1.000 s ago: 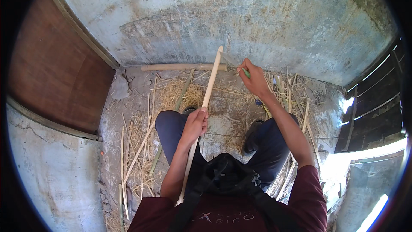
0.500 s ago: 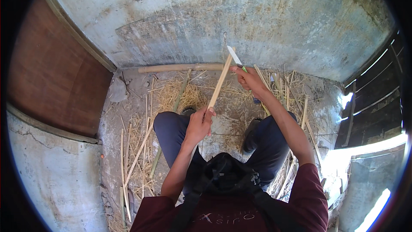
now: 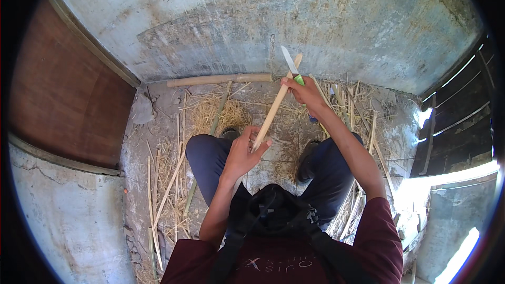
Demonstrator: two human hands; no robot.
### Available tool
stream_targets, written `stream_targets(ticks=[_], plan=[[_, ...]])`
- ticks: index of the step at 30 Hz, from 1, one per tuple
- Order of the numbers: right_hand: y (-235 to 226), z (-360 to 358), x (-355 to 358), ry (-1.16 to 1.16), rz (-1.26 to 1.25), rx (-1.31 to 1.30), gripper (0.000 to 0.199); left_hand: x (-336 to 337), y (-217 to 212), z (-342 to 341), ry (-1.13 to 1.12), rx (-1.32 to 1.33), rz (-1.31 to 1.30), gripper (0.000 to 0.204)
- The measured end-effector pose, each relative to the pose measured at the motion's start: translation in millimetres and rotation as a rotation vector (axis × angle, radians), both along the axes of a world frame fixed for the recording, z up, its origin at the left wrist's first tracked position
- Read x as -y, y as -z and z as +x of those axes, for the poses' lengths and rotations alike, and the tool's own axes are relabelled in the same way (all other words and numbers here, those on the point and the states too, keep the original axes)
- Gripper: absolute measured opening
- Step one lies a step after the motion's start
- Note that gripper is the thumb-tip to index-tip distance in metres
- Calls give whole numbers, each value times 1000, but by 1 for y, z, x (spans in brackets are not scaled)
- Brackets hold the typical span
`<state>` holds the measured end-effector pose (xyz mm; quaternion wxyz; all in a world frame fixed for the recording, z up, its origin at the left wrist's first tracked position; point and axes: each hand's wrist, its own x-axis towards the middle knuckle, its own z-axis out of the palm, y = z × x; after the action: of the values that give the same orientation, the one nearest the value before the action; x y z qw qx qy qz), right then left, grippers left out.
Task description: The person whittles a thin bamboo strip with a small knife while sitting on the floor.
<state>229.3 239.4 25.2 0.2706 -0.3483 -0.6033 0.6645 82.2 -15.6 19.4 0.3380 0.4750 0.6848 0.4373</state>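
So your right hand [image 3: 305,92] has swung in from off to the side and now sets the green-handled knife [image 3: 291,63] against the far tip of the bamboo strip [image 3: 273,109], while your left hand [image 3: 243,152] grips its near end over your knees, looks like shaving's on.

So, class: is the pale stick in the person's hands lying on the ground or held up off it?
Held up. The left hand grips the stick low, the right hand, also holding a knife, grips near its top, so it slants above the straw-strewn floor.
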Motion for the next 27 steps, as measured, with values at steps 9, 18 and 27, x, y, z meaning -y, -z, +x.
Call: stream_targets(ticks=[9,18,27], plan=[[-2,4,-11,96,-53,-124,31,44,10,-11,47,-139,50,31],[-26,4,-3,-23,3,-182,36,49,-4,-19,108,60,-46,21],[-41,-1,6,28,148,-134,27,46,-1,-28,191,286,-40,36]])
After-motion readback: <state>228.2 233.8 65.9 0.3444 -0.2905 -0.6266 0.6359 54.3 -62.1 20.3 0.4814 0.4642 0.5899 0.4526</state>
